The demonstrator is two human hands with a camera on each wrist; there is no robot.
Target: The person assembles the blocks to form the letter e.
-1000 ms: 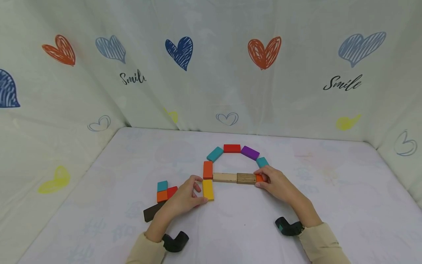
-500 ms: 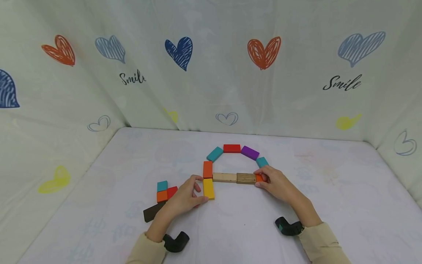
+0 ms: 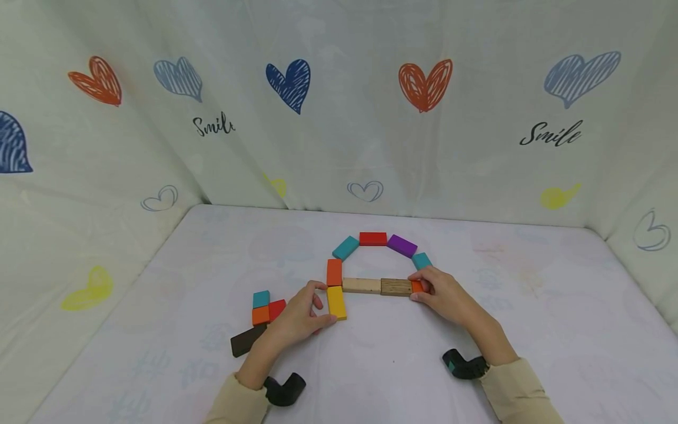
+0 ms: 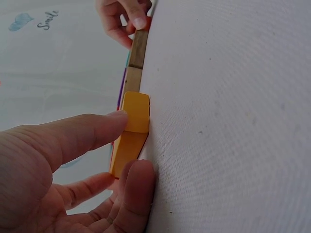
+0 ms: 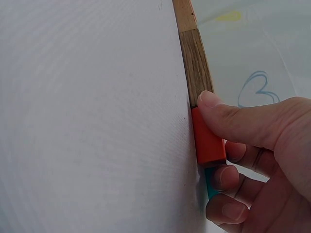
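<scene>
The left hand (image 3: 302, 318) reaches in from the near left, its forearm slanting toward the far right. It holds the yellow block (image 3: 336, 303) lightly along its length: the thumb (image 4: 87, 133) is on the near end, the index finger at the far left corner, and the other fingers bend underneath the palm, close to the table (image 3: 477, 353). The block lies just near of the left orange block (image 3: 334, 272), its near end turned slightly right.

The right hand (image 3: 445, 294) comes from the near right, forearm slanting far and left. Thumb and fingers pinch the right orange block (image 5: 209, 138), the thumb on its near side and overlapping the seam with the brown block (image 3: 395, 287). The lower fingers curl past it beside the right teal block (image 3: 422, 260).

Between the hands, the pale block (image 3: 362, 285) and the brown block form a straight row. Both wrists carry black devices, and both sleeves (image 3: 521, 391) are beige.
</scene>
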